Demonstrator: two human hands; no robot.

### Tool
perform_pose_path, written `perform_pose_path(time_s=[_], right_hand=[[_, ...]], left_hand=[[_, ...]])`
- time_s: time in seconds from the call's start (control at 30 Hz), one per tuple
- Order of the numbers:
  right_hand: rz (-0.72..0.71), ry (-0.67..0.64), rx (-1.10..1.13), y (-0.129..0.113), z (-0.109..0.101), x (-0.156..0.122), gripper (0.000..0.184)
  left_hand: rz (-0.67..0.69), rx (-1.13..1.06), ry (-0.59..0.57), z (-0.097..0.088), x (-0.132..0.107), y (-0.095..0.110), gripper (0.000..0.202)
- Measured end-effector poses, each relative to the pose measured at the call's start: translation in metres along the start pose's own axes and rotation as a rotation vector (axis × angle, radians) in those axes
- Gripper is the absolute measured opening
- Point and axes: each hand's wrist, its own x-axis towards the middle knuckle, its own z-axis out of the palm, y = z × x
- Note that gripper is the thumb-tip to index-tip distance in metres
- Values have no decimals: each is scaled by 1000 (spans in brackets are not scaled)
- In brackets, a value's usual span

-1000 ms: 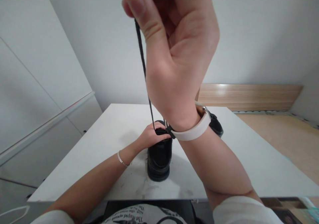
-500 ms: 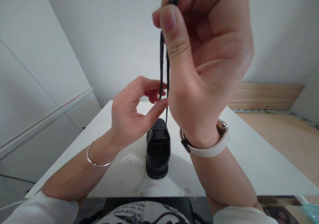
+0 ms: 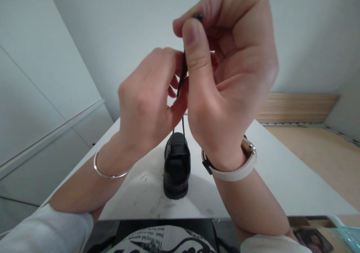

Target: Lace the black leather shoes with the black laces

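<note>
A black shoe (image 3: 176, 174) stands on the white table with its heel toward me. Two thin black shoelaces (image 3: 182, 76) rise from its front up to my hands. High up, my right hand (image 3: 225, 58) pinches the lace ends between thumb and bent index finger; a dark tip pokes out above the thumb. Just below and to the left, my left hand (image 3: 152, 99) has its thumb and fingers closed around the laces, which bend there. Its fingertips are partly hidden behind my right hand.
The white table (image 3: 135, 204) carries dark scuffs around the shoe. A pale wall rises behind it, and white cabinets (image 3: 36, 95) stand left. At the lower right lie a dark picture-like item (image 3: 313, 240) and a teal clear package (image 3: 350, 238).
My left hand has risen along the laces and closed on them, near my right hand. My right hand has come down slightly, still pinching the ends. The shoe stays about where it was.
</note>
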Motion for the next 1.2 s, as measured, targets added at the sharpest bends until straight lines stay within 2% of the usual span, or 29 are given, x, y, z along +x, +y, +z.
perform_pose_path(time_s=[0.1,0.17,0.3,0.37,0.47,0.53,0.6,0.67,0.77,0.9,0.97,1.03,1.1,1.2], right_hand=[[52,26,-58,0,1,-4,26],[107,40,-98,0,1,-6,16],[127,99,1,4,0,-6,11],[178,115,56,7,-1,-5,10],[392,130,125,13,-6,-5,14],[507,79,100,19,-11,-6,13],[536,-5,43,28,-19,-8,15],[511,-42,14,37,-31,-10,21],[515,61,55,46,-54,-14,19],[659,293,175,45,-98,-32,17],[688,458,145,43,-123,-48,15],[673,563,24,42,-147,-68,15],[666,624,-120,42,-170,-89,17],[679,658,-273,44,-196,-116,17]], left_hand=[[36,47,-22,-1,0,0,17],[16,-1,-17,-2,-1,2,11],[-169,-271,-114,-1,-3,3,18],[-204,-329,-151,3,-6,-1,15],[-110,-295,-75,11,-11,-9,9],[-1,-240,-20,16,-13,-12,15],[37,-242,-24,19,-13,-16,23],[-9,-374,-12,20,-10,-25,24],[-185,-658,71,15,-3,-59,21],[-300,-819,89,-8,-13,-133,23],[-352,-813,119,-24,-33,-165,20],[-426,-793,98,-39,-60,-189,25],[-493,-758,101,-53,-89,-207,23],[-520,-626,92,-70,-126,-229,15]])
